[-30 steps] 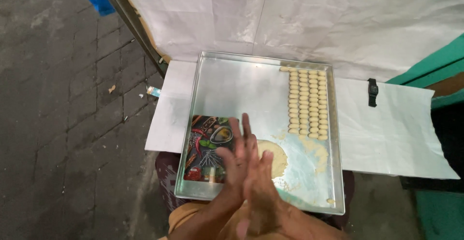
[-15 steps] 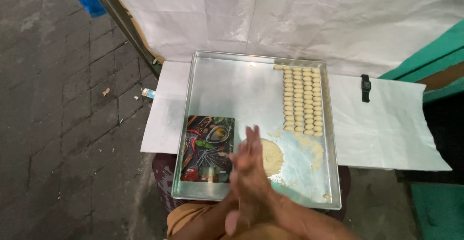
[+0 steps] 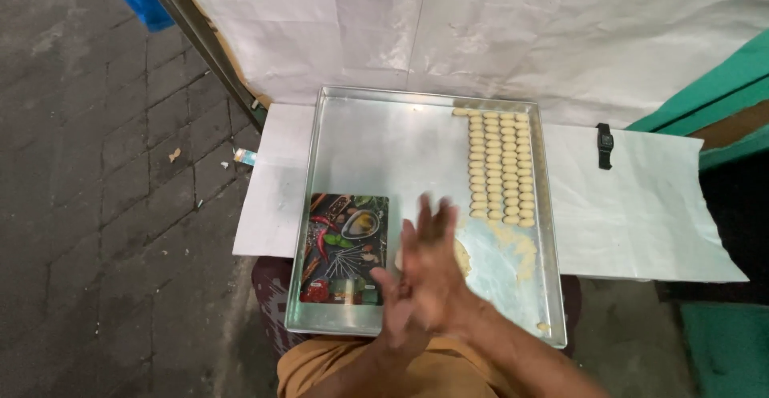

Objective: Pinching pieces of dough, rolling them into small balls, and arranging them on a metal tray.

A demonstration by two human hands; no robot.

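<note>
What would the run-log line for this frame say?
hands: left hand and right hand pressed palm to palm, blurred | below: metal tray | tray holds: dough pieces in rows, printed board

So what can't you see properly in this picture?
Head view only:
- Anything between the palms: the left hand and right hand are pressed together and motion-blurred.
- The dough lump in the tray: mostly behind the hands.
- The forearms: cut off by the bottom edge.
- The small black object on the paper: too small to identify.
</note>
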